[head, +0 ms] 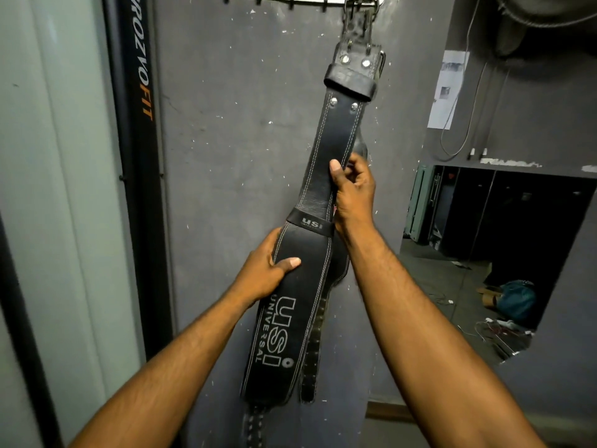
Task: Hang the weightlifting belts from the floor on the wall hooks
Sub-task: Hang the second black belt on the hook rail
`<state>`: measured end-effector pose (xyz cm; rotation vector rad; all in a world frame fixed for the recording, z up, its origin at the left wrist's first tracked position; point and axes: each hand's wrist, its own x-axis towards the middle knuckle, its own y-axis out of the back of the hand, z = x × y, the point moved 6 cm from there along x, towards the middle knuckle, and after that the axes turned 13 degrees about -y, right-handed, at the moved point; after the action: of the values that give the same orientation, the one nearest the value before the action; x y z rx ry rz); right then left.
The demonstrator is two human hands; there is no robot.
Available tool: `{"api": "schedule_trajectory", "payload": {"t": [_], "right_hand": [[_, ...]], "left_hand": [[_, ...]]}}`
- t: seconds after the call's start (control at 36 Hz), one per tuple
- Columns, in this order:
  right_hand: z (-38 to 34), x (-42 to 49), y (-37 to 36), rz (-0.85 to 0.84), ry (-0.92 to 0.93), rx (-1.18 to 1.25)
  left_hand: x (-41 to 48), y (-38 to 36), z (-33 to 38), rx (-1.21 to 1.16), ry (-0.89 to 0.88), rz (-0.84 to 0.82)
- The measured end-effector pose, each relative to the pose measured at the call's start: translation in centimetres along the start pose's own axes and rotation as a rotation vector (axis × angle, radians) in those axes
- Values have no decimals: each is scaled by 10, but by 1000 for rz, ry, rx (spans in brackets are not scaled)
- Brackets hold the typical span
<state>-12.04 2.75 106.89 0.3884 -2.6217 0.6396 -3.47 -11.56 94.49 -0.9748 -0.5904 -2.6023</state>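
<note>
Forearms reach up from the bottom of the head view toward a black leather weightlifting belt (310, 276) that hangs against the grey wall (226, 124). Its buckle (360, 14) sits at the top, level with the hook rail (290, 0); the rail is cut by the frame edge, so I cannot say for certain that the buckle is seated on a hook, though the belt hanging straight down from there suggests it is.

Below the buckle, the right hand (352, 192) is closed on the belt's narrow section, thumb on the front face and fingers curled round the right edge. Lower again, the left hand (268, 273) grips the wide printed back panel, thumb flat across the front and fingers wrapped behind the left edge. Both hands likely hold it this way to steady the belt and pull it straight while the buckle takes the weight.

A second perforated strap (311, 360) hangs just behind the belt's lower part. Left of the belt stands a black upright lettered PROZYOFIT (140, 59).
</note>
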Motion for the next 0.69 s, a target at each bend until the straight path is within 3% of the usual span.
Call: {"api": "schedule_trajectory", "payload": {"t": [0.08,0.19,0.44,0.61,0.69], "right_hand": [[4,2,1,25,-22,43],[6,12,5,24,-27,88],[12,33,18,58,-35,206],[23,36,22,31,-88,182],[34,34,23,4,-115,200]], "left_hand": [[-5,-1,-6,-31,32,-27],[-22,-8,-21,-98,137,-195],[-28,-6,-23,86,105,-43],[-40,-14,-36,131,289,-283],[-35,-7,-34,121,315,-263]]}}
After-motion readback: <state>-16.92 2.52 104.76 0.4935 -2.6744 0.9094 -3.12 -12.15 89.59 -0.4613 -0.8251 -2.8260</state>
